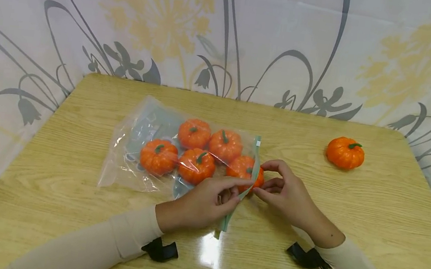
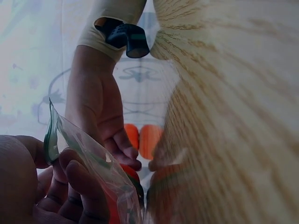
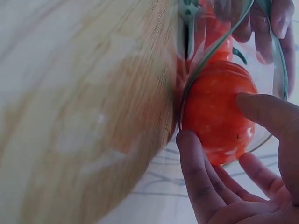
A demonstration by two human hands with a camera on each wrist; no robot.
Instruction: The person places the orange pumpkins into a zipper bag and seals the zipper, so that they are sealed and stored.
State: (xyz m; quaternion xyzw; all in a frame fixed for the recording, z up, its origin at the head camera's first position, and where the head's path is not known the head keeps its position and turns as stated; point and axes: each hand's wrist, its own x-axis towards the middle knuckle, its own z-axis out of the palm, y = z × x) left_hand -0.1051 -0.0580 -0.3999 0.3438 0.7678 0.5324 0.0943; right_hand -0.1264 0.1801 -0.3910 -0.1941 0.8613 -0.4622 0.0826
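Observation:
A clear zip bag (image 1: pixel 124 170) lies on the table with several small orange pumpkins (image 1: pixel 158 157) inside. Its green-edged mouth faces right. My left hand (image 1: pixel 207 201) pinches the upper edge of that mouth between thumb and fingers, lifting it, as the left wrist view also shows. Halfway through the opening sits another orange pumpkin (image 3: pixel 217 114). Around its outer side are the thumb and fingers of my right hand (image 1: pixel 290 197), holding it low over the tabletop. In the right wrist view the green strip (image 3: pixel 205 58) passes around this pumpkin.
One more orange pumpkin (image 1: pixel 345 153) with a green stem stands apart at the right rear of the wooden table (image 1: pixel 372 207). Behind the table's far edge hangs a flower-patterned cloth (image 1: pixel 259 41). Black straps (image 1: pixel 161 250) hang at both wrists.

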